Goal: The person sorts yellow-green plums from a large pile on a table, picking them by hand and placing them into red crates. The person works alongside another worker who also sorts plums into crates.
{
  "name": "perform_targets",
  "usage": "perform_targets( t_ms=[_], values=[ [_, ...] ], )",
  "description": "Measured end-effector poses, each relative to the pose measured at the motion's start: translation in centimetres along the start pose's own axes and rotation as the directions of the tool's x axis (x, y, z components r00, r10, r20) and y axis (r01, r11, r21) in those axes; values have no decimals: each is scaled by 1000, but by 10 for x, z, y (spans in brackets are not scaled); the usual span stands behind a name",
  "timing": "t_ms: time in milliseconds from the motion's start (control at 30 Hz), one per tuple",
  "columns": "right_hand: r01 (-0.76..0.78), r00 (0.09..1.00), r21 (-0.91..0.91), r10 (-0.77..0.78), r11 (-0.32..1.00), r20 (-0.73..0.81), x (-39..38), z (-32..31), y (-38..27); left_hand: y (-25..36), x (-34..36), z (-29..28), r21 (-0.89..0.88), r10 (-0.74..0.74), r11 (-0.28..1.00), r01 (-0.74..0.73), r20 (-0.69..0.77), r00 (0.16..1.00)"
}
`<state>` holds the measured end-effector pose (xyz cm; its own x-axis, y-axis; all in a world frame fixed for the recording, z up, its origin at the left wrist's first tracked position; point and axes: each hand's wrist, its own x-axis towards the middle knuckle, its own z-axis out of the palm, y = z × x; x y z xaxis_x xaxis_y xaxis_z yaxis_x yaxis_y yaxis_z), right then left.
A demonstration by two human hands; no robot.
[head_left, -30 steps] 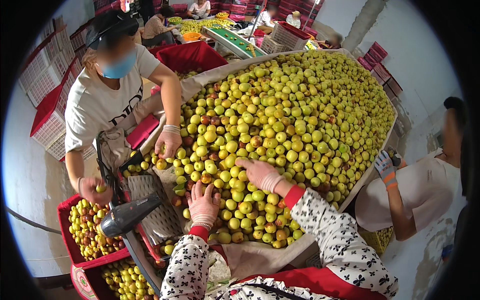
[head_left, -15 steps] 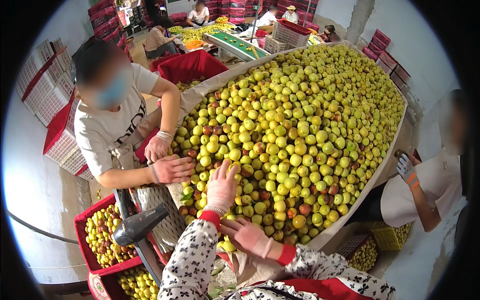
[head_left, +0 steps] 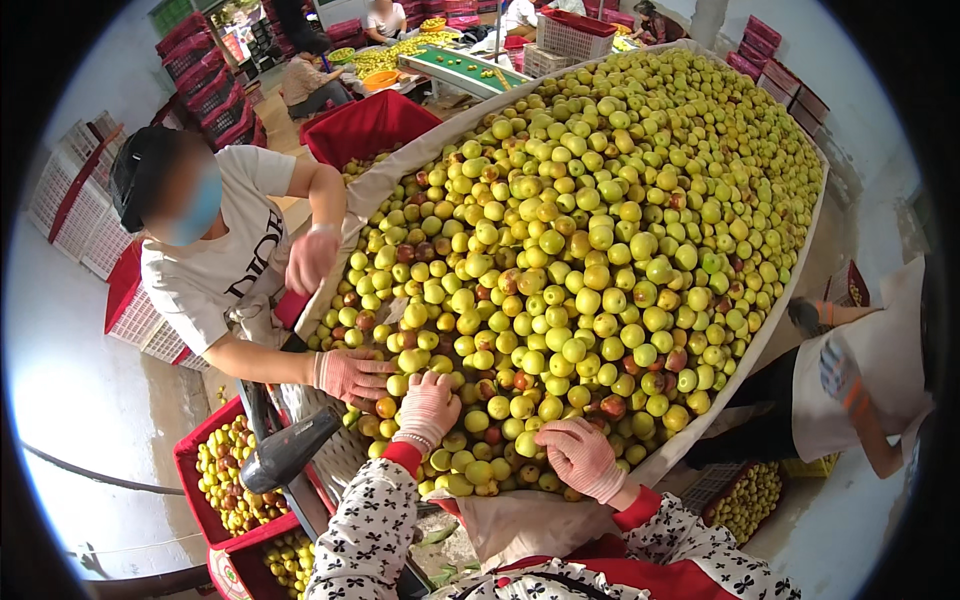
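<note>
Round yellow-green jujubes (head_left: 600,270), some with brown-red patches, are heaped on a big cloth-lined table (head_left: 665,455). My left hand (head_left: 428,410), in a thin striped glove, rests on the near left of the heap, its bent fingers apart over the fruit. To its right my right hand (head_left: 583,457), gloved alike, lies palm down on the front edge of the heap with its fingers loosely spread. What lies under both palms is hidden. A co-worker's gloved hand (head_left: 352,376) touches the fruit just left of my left hand.
At the left stands a masked co-worker (head_left: 235,250). A dark funnel-like spout (head_left: 290,450) juts out above red crates (head_left: 205,500) of jujubes. Another person (head_left: 850,370) is at the right. Behind are a green conveyor (head_left: 465,68) and a red bin (head_left: 365,130).
My left hand has come down and nearer onto the fruit; my right hand has moved right, away from it. The co-worker's one hand has lifted off toward their chest. The view has shifted a little.
</note>
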<state>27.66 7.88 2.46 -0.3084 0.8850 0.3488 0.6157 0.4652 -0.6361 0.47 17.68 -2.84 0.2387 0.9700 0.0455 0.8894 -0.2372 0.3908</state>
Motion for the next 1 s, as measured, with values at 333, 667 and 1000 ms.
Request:
perform_targets(
  t_ms=[333, 667, 1000],
  values=[
    [81, 996, -24, -80, 996, 42, 8, 10, -6, 54, 87, -15, 140, -245, 966, 215, 254, 936],
    [57, 998, -41, -56, 998, 20, 17, 16, -11, 43, 96, -33, 232, -249, 965, 124, 657, 712],
    [61, 998, -42, -61, 997, 4, 15, 22, -8, -75, 77, -41, -472, -467, 772, 425, 33, 884]
  ],
)
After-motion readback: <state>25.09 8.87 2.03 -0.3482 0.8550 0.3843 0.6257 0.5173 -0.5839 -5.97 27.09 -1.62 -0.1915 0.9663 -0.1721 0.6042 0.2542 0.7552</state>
